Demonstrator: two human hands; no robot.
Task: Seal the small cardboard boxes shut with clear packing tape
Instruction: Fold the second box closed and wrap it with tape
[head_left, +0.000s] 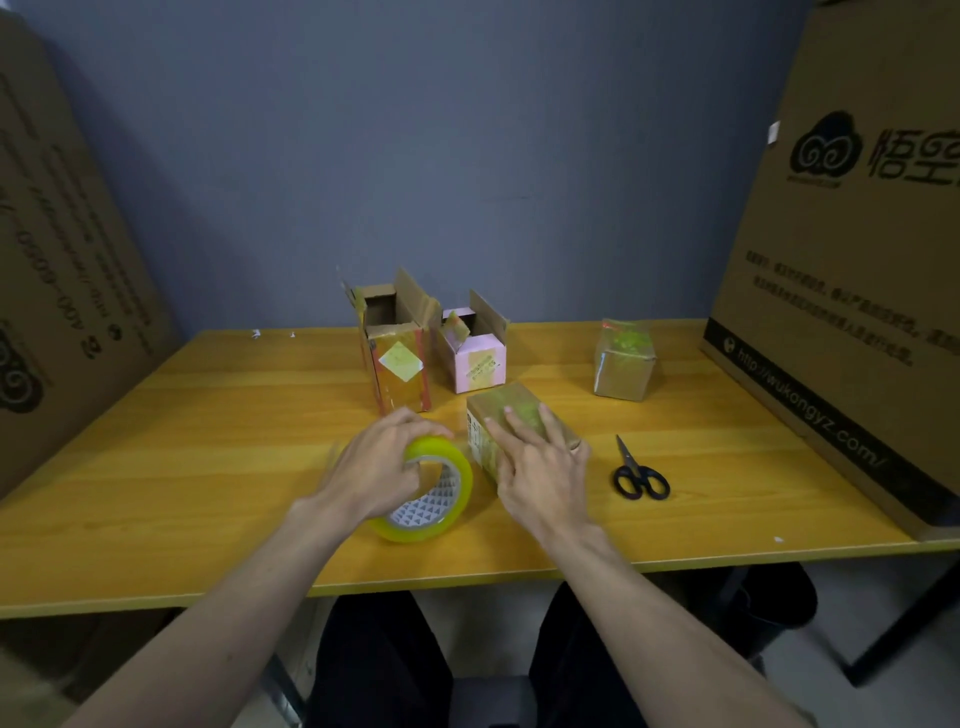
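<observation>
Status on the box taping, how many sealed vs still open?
Done: the taped box at far right looks sealed. In hand: left hand grips the tape roll; right hand presses the closed box. Left: tall box and pink box stand with flaps open. Scissors lie untouched.

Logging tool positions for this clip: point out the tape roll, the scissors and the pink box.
tape roll (457, 457), head view, on its yellow outer band.
scissors (640, 480), head view, on the black handles.
pink box (478, 364), head view, on its front face.
</observation>
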